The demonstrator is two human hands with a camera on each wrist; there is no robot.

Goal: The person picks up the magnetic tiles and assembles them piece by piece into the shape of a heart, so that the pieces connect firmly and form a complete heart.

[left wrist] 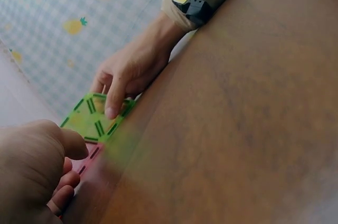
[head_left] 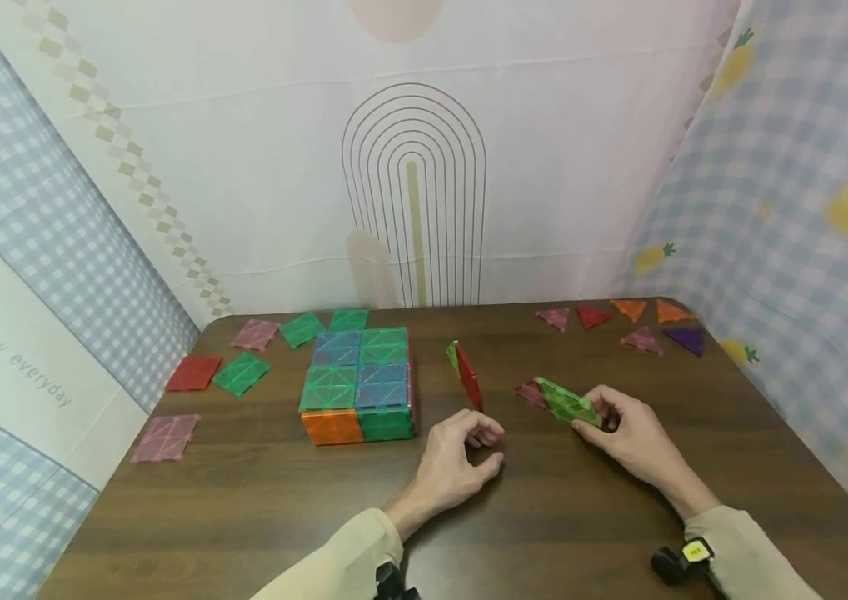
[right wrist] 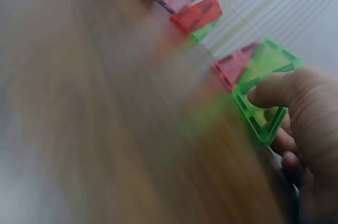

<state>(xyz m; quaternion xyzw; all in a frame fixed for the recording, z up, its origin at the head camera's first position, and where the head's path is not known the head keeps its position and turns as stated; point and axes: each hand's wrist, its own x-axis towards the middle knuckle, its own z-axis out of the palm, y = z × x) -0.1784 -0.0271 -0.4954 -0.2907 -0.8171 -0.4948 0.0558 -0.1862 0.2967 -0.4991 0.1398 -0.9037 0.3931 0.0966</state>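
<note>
Right hand (head_left: 630, 437): grip is on a light green tile (head_left: 566, 402), thumb on one face, fingers behind. Tile is tilted up on edge over the worktop (head_left: 529, 533), right of centre. A pink triangle (head_left: 531, 393) sits at its far-left end — looks to touch it in the right wrist view.

Left hand (head_left: 454, 458): grip holds nothing, fingers loosely bent, thumb apart from them. It's just in front of a red tile (head_left: 471, 382) standing on edge; can't tell if a fingertip touches. A green piece (head_left: 452, 355) stands against the red one's far end.

Left of that pair: a low block of tiles (head_left: 356, 379), top two by two, blue and green on the diagonals, front face orange plus green.

Loose squares — pink, red, green — lie flat to the left of and behind the block. Six triangles at the far right of the worktop: two pink, one red, two orange, one purple (head_left: 685, 339). Patterned cloth (head_left: 536, 183) hangs behind and at both sides. Dark device (head_left: 679, 562) on the right wrist.
</note>
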